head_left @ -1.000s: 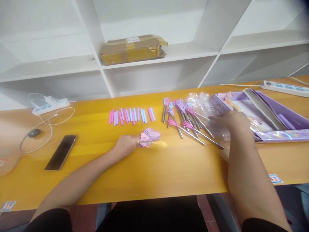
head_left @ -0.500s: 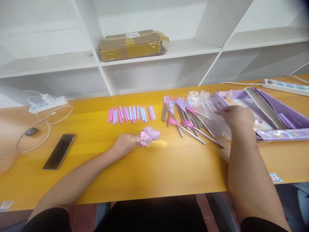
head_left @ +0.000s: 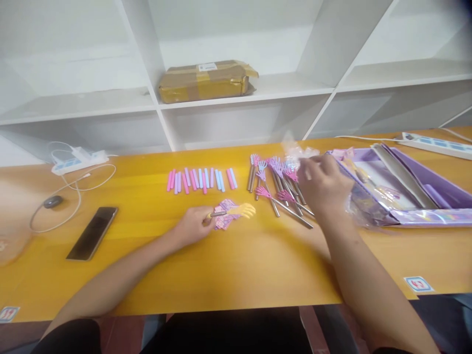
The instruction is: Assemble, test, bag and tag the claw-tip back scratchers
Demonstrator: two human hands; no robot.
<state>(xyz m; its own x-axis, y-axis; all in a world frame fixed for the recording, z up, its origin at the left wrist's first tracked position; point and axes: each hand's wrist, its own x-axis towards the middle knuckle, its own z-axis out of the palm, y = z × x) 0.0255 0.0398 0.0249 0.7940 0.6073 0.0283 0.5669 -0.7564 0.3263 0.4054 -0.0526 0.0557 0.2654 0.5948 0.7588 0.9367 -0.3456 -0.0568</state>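
My left hand [head_left: 193,225] is closed round the handle end of a back scratcher [head_left: 243,211] with a yellow hand-shaped head. It is held just above a small pile of pink and purple printed cards [head_left: 225,223]. My right hand [head_left: 324,184], slightly blurred, has its fingers closed on a clear plastic bag [head_left: 294,151], which sticks out beyond the fingertips. Under and beside it lie several back scratchers [head_left: 278,169] with pink, purple and blue heads and metal rods. Some of their rods are hidden by the hand.
Several pink, purple and blue tubes [head_left: 199,180] lie in a row. At right stands an open purple box [head_left: 427,217] with yellow scratchers in it. A phone [head_left: 92,233], a cable and a power strip [head_left: 79,162] are at left. A taped carton [head_left: 206,81] sits on the shelf.
My right hand has moved left from the box's edge, over the plastic bags and scratchers, and a clear bag is now at its fingers. My left hand still holds the yellow scratcher.
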